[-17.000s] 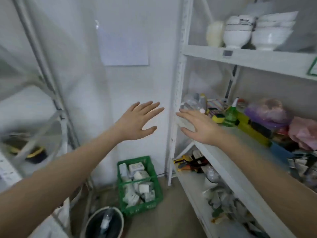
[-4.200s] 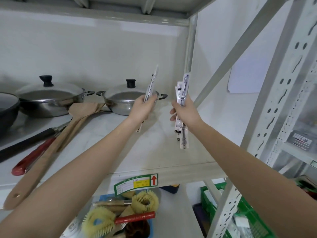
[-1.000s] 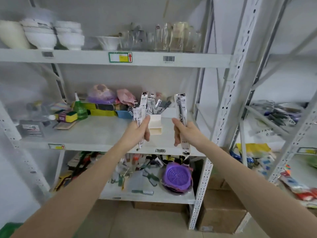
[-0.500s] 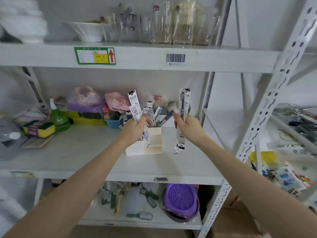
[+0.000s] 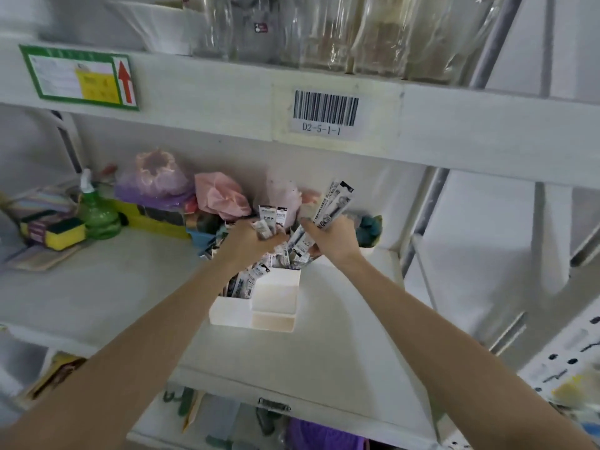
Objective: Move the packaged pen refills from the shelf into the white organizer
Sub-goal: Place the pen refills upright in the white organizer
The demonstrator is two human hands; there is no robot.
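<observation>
Refill packets (image 5: 334, 203) clamped in right hand (image 5: 331, 237), tilted up-right above white organizer (image 5: 259, 303) on shelf (image 5: 97, 293). Left hand (image 5: 248, 238) closed round second bunch, tips poking up, lower ends in organizer's rear compartment. Packets white, black print. Versus half second ago: both hands lower, closer together.

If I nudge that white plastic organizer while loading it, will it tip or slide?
The white plastic organizer looks light and sits on a smooth white shelf, so it would probably slide. Tall packaged pen refills lean out above its rim, so it may be top-heavy and tip.
</observation>
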